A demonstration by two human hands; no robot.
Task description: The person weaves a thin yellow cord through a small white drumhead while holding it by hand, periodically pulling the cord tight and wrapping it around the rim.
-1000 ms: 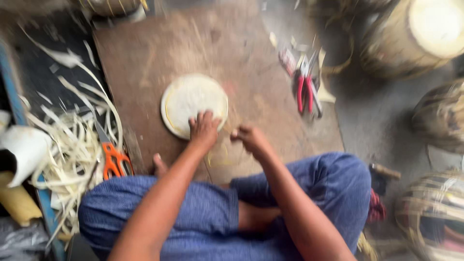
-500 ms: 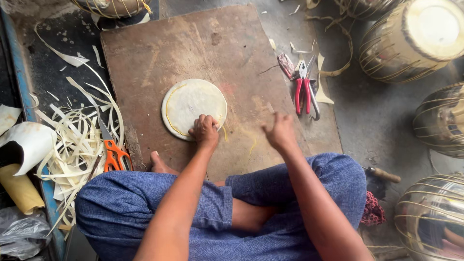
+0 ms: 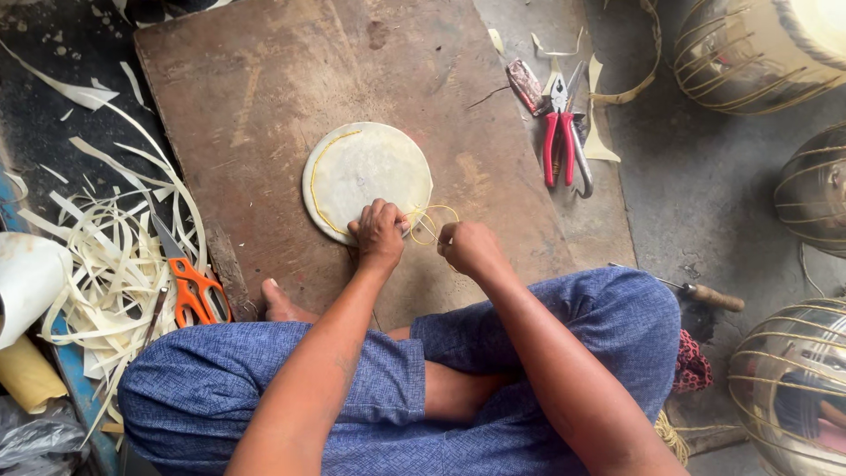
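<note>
A round, pale hide disc (image 3: 366, 172) lies on a brown wooden board (image 3: 291, 79). A thin yellow cord (image 3: 432, 220) runs along the disc's rim and loops off its near right edge. My left hand (image 3: 380, 234) presses on the disc's near edge and pinches the cord there. My right hand (image 3: 467, 247) is closed on the cord's loop just to the right of the disc. I sit cross-legged in blue trousers, a bare foot (image 3: 280, 304) at the board's near edge.
Red-handled pliers (image 3: 560, 141) and another small tool lie at the board's right edge. Orange-handled scissors (image 3: 189, 282) rest on a heap of pale strips (image 3: 106, 264) at left. Laced drum bodies (image 3: 758, 48) stand at right, and an awl (image 3: 705, 293) lies on the floor.
My right hand has come back from the right toward the disc and now holds a cord loop. The camera has moved closer to the board.
</note>
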